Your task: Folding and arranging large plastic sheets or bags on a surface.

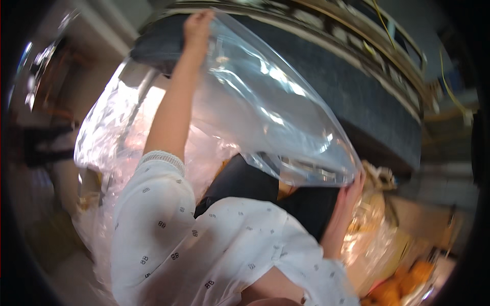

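Note:
A large, shiny clear plastic bag (265, 97) is stretched across in front of me, slanting from far left to near right. At its far upper corner, my left hand (198, 29) is closed on the edge with the arm reaching out straight. My right hand (352, 187) pinches the opposite corner low on the right, its fingers partly hidden by the film. Between the two hands one edge of the plastic runs taut. More crumpled clear plastic (109, 132) spreads under and beside my left arm; I cannot tell whether it is the same piece.
Beyond the plastic stands a long dark grey bench-like block (377, 130) with worn wooden rails (352, 38) along its far side. On the right lies a heap of clear plastic (370, 224), with orange items (403, 285) nearer me. My dark-clad legs (245, 178) are below.

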